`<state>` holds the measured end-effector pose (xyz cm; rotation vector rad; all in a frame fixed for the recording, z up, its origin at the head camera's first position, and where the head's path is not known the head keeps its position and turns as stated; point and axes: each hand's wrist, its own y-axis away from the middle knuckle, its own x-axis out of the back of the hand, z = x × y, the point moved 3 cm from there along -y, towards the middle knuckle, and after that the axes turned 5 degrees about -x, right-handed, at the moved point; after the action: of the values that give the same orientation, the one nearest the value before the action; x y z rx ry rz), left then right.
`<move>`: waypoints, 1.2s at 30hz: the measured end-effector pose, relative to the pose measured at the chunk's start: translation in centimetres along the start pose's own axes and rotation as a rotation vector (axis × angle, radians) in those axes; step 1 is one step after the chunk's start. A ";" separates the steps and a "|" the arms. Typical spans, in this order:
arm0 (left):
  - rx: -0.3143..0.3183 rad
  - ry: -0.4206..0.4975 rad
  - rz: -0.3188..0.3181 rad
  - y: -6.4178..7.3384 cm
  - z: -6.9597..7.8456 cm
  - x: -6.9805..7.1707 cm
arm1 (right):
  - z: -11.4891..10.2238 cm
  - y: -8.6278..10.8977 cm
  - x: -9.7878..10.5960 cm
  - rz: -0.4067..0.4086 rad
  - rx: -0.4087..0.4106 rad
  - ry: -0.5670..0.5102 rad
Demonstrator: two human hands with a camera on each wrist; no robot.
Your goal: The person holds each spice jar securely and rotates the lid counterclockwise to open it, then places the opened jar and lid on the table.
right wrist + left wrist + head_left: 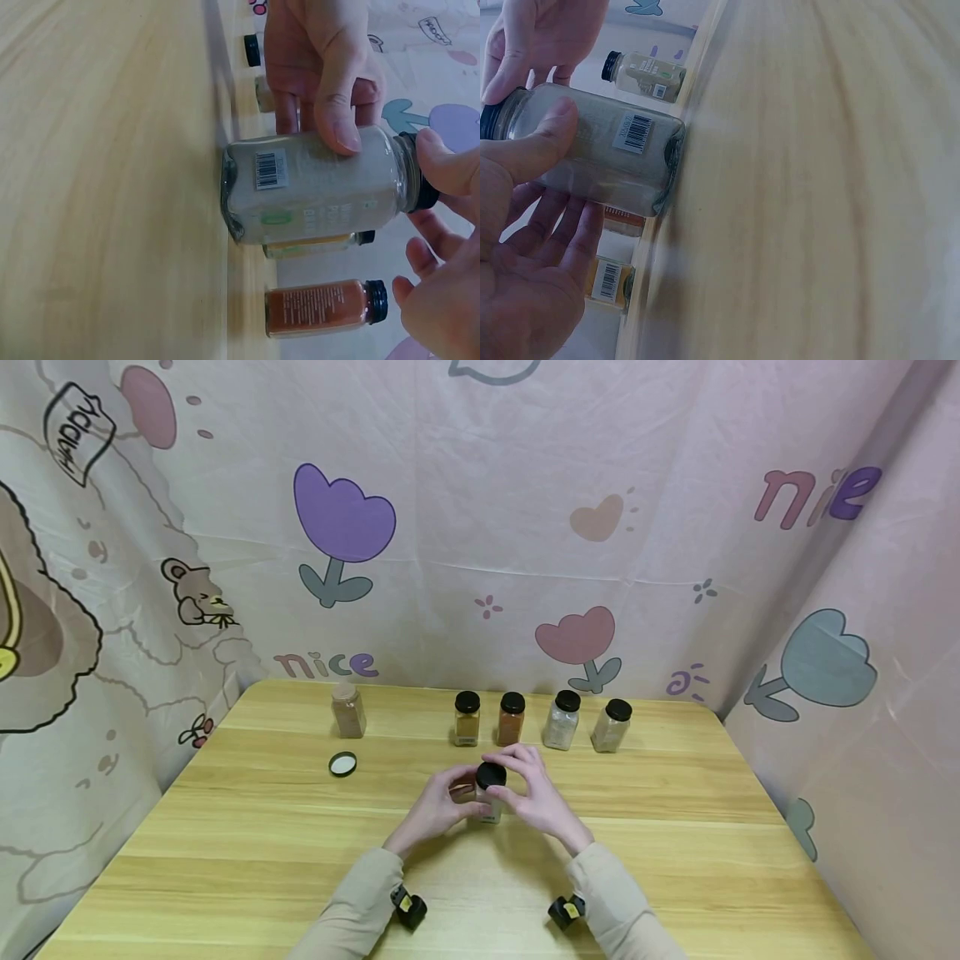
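Observation:
A square spice jar of pale powder point(322, 187) stands upright near the middle of the table, between both hands. My left hand point(437, 810) grips its body, thumb across the near side and fingers behind. With thumb and fingers, my right hand point(538, 795) holds the jar's black lid point(491, 775) from above and the right. The lid sits on the jar's neck. In the left wrist view, a barcode sticker point(633, 133) shows low on the jar's glass.
Behind the hands stand several black-lidded jars: a yellow one point(467, 720), an orange-red one point(512, 720) and pale ones point(562, 722). At back left is a brownish jar point(349, 714) without a black lid. A loose black lid point(342, 764), white inside, lies before it.

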<state>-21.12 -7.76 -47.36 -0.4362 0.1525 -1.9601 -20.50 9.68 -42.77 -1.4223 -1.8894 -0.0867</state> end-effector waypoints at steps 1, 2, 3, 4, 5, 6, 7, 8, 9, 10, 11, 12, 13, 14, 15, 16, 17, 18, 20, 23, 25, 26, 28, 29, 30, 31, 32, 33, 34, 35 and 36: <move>0.005 0.001 0.001 0.0 0.0 0.0 | 0.0 0.0 0.0 -0.009 0.000 -0.003; 0.009 -0.002 0.000 0.0 0.0 0.0 | 0.0 0.1 0.1 -0.018 -0.001 -0.008; 0.013 -0.003 0.000 0.0 -0.1 0.0 | 0.0 0.1 0.1 -0.027 -0.005 -0.013; 0.015 -0.006 0.000 0.1 -0.1 0.0 | 0.1 0.1 0.1 -0.037 -0.009 -0.020; 0.020 -0.008 0.000 0.1 -0.1 0.0 | 0.1 0.1 0.1 -0.047 -0.013 -0.032; 0.022 -0.010 0.000 0.1 -0.1 0.0 | 0.2 0.1 0.1 -0.055 -0.015 -0.041; 0.024 -0.015 0.001 0.1 -0.1 0.0 | 0.3 0.2 0.1 -0.062 -0.015 -0.052; 0.024 -0.017 0.001 0.1 -0.1 0.0 | 0.5 0.2 0.1 -0.070 -0.015 -0.064; 0.024 -0.018 0.000 0.1 -0.1 0.0 | 0.6 0.2 0.1 -0.078 -0.016 -0.078; 0.023 -0.020 0.001 0.1 -0.1 0.0 | 0.7 0.2 0.1 -0.084 -0.013 -0.094; 0.021 -0.021 0.000 0.1 -0.1 0.0 | 0.9 0.2 0.1 -0.090 -0.015 -0.113; 0.018 -0.023 0.000 0.1 -0.1 0.0 | 1.1 0.2 0.0 -0.095 -0.019 -0.130; 0.016 -0.024 0.001 0.1 -0.1 0.0 | 1.2 0.2 0.0 -0.099 -0.022 -0.149; 0.014 -0.026 0.000 0.1 -0.1 0.0 | 1.3 0.2 0.0 -0.106 -0.029 -0.179; 0.014 -0.027 -0.001 0.1 -0.1 0.0 | 1.4 0.2 0.0 -0.112 -0.038 -0.215; 0.015 -0.027 0.000 0.1 -0.1 0.0 | 1.5 0.2 0.0 -0.117 -0.046 -0.247; 0.016 -0.027 -0.001 0.0 -0.1 0.0 | 1.5 0.2 0.0 -0.121 -0.056 -0.279; 0.018 -0.025 0.000 0.0 -0.2 0.0 | 1.6 0.3 -0.1 -0.127 -0.067 -0.313; 0.022 -0.025 0.001 0.0 -0.2 0.0 | 1.7 0.3 -0.1 -0.135 -0.087 -0.384; 0.022 -0.020 0.006 0.0 -0.2 0.0 | 1.7 0.3 -0.2 -0.128 -0.099 -0.469; 0.017 -0.021 0.010 0.0 -0.2 0.0 | 1.8 0.3 -0.2 -0.112 -0.101 -0.522; 0.014 -0.020 0.012 0.0 -0.2 0.0 | 1.8 0.3 -0.2 -0.101 -0.098 -0.539; 0.009 -0.022 0.015 0.0 -0.2 0.1 | 1.9 0.3 -0.2 -0.084 -0.089 -0.564; 0.007 -0.024 0.016 0.0 -0.2 0.1 | 2.0 0.3 -0.2 -0.077 -0.085 -0.572; 0.007 -0.027 0.017 0.0 -0.2 0.1 | 2.0 0.3 -0.2 -0.070 -0.087 -0.577; 0.007 -0.031 0.017 0.0 -0.1 0.1 | 2.1 0.3 -0.2 -0.065 -0.083 -0.582; 0.008 -0.030 0.019 0.0 -0.1 0.2 | 2.1 0.3 -0.2 -0.062 -0.080 -0.584; 0.008 -0.030 0.021 0.1 -0.1 0.2 | 2.1 0.3 -0.1 -0.058 -0.075 -0.585; 0.010 -0.030 0.024 0.1 -0.1 0.3 | 2.2 0.4 -0.1 -0.055 -0.077 -0.588; 0.012 -0.031 0.027 0.1 -0.1 0.4 | 2.2 0.4 -0.1 -0.053 -0.078 -0.591; 0.015 -0.029 0.030 0.1 -0.1 0.5 | 2.2 0.4 -0.1 -0.051 -0.081 -0.594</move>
<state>-21.20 -8.25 -47.37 -0.4496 0.1248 -1.9234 -21.27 10.77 -44.55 -1.5702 -2.4204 0.2665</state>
